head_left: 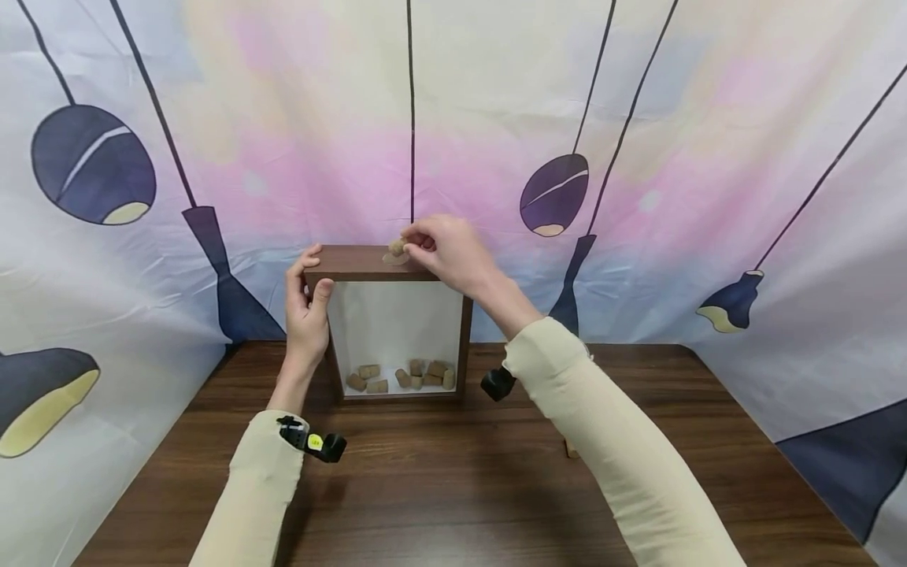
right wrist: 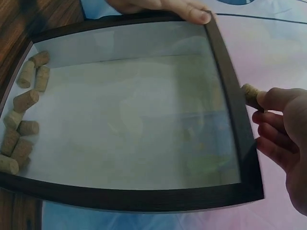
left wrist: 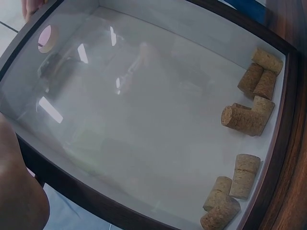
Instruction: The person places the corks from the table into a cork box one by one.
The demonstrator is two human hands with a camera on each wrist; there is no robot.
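Observation:
A dark wooden shadow box (head_left: 464,339) with a clear front stands upright on the table. Several corks (head_left: 378,386) lie along its bottom inside, seen closer as corks (left wrist: 243,120) in the left wrist view. My left hand (head_left: 309,315) grips the box's upper left corner, thumb on the front and fingers over the top. Above the round hole (head_left: 394,258) in the top edge, my right hand (head_left: 453,252) pinches a cork (right wrist: 250,96) between thumb and fingers. That cork's end is right at the frame's top in the right wrist view.
The brown wood-grain table (head_left: 425,488) spreads in front of the box. Behind it hangs a cloth backdrop (head_left: 319,157) printed with lamps. A small light-brown piece (head_left: 571,449) on the table is partly hidden by the right sleeve (head_left: 623,441).

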